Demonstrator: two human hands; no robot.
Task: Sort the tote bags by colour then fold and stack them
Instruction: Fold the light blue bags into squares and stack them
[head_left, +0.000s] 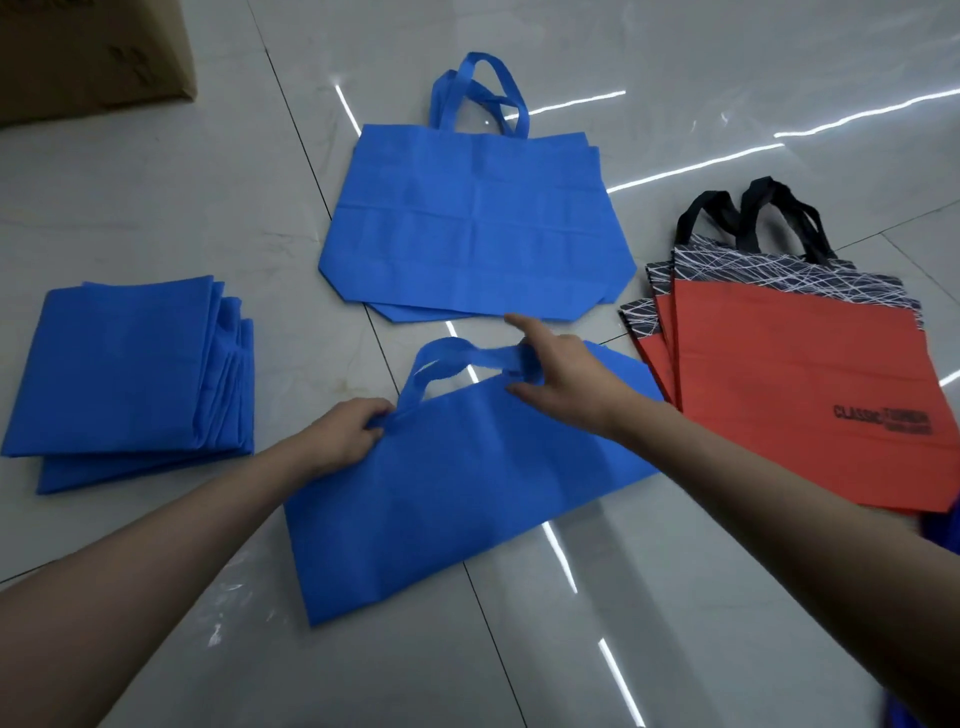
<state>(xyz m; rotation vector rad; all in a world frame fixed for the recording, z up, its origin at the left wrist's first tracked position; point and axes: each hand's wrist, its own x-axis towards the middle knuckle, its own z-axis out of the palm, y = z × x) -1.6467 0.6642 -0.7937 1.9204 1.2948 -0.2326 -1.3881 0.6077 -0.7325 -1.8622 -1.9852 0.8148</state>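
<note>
A blue tote bag (447, 493) lies flat on the floor in front of me. My left hand (345, 434) pinches its top left corner. My right hand (558, 376) reaches over its top edge and holds the blue handle (467, 358), index finger pointing outward. Behind it lies a pile of unfolded blue tote bags (467, 228), handles pointing away. At the left sits a stack of folded blue bags (130, 374). On the right lie several red tote bags (789, 395) with black patterned tops and black handles, overlapping each other.
The bags lie on a glossy grey tiled floor (649, 613) with light reflections. A brown cardboard box (88, 52) stands at the far left corner. Some blue fabric shows at the right edge (943, 530).
</note>
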